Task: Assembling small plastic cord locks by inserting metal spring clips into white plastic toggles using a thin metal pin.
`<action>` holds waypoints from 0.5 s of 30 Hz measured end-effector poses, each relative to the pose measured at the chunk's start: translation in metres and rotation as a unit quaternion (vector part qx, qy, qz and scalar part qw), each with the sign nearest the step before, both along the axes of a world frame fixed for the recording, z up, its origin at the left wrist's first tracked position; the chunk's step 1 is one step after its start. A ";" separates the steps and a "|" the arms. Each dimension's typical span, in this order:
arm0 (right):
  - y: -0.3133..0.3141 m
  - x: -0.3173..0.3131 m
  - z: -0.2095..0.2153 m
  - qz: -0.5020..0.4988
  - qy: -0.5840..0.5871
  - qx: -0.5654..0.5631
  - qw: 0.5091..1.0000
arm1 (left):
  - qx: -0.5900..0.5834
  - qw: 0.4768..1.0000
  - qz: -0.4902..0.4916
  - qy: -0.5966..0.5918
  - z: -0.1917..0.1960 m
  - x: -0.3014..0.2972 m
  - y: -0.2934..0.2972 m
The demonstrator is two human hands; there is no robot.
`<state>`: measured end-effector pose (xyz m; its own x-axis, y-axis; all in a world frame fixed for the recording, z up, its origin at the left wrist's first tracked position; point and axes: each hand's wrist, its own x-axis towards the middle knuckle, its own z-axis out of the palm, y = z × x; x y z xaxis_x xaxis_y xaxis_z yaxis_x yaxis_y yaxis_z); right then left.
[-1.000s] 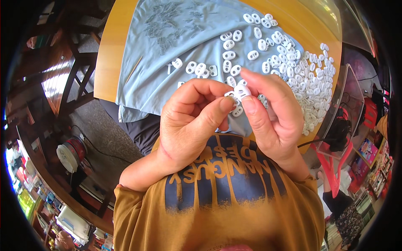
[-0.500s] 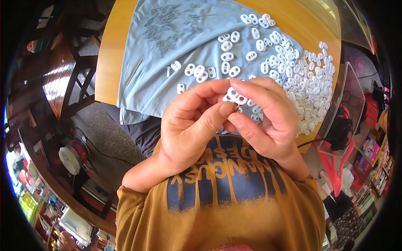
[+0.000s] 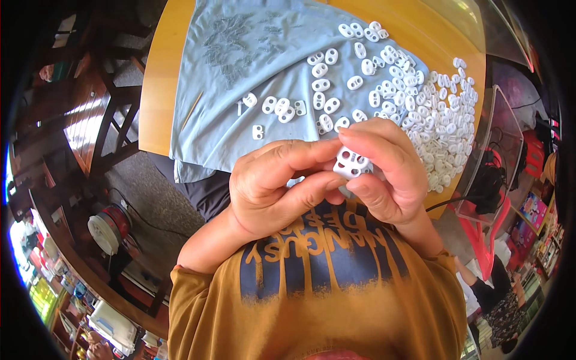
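Fingers of my left hand and right hand pinch one small white two-hole plastic stopper above the desk's near edge. Light, stiff and likely slick, it seems best gripped by its flat sides, clear of the holes.

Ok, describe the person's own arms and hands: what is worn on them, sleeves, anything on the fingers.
Both forearms are bare. The left hand and right hand wear no gloves, and no rings or watch show. The short sleeves belong to a mustard-yellow T-shirt with a dark blue lettered print.
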<state>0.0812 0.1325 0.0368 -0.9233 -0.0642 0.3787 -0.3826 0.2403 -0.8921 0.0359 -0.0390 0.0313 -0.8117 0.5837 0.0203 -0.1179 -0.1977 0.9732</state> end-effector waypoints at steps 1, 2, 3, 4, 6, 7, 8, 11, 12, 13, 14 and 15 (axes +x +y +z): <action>0.000 0.000 0.001 0.005 -0.002 -0.010 1.000 | 0.000 1.000 0.000 0.001 -0.002 -0.003 0.001; -0.001 0.000 0.000 0.005 -0.002 -0.010 1.000 | 0.000 0.998 -0.007 0.066 -0.006 -0.007 0.001; -0.002 0.000 -0.002 -0.007 0.025 0.006 1.000 | -0.001 0.991 -0.012 0.130 -0.008 -0.009 0.002; -0.003 0.000 -0.004 -0.018 0.052 0.022 0.998 | 0.000 0.991 -0.013 0.131 -0.006 -0.008 0.002; -0.006 0.001 -0.006 -0.032 0.062 0.029 0.997 | -0.007 0.995 -0.002 0.101 -0.001 -0.006 0.003; -0.008 0.002 -0.007 -0.045 0.072 0.035 0.996 | -0.007 0.995 -0.002 0.102 -0.001 -0.005 0.004; -0.010 0.003 -0.009 -0.045 0.072 0.036 0.996 | 0.005 0.994 -0.002 0.108 -0.003 -0.005 0.005; -0.016 0.005 -0.012 -0.066 0.089 0.009 0.994 | 0.010 0.995 0.010 0.103 -0.003 0.001 0.006; -0.017 0.006 -0.011 -0.067 0.078 -0.010 0.995 | 0.002 0.996 0.022 0.091 -0.003 0.003 0.005; -0.019 0.006 -0.011 -0.068 0.067 -0.030 0.995 | 0.002 0.996 0.023 0.091 -0.004 0.005 0.006; -0.020 0.005 -0.013 -0.068 0.067 -0.030 0.995 | 0.001 0.995 0.033 0.098 -0.006 0.006 0.007; -0.020 0.003 -0.016 -0.077 0.094 -0.024 0.992 | 0.000 0.994 0.043 0.104 -0.007 0.007 0.007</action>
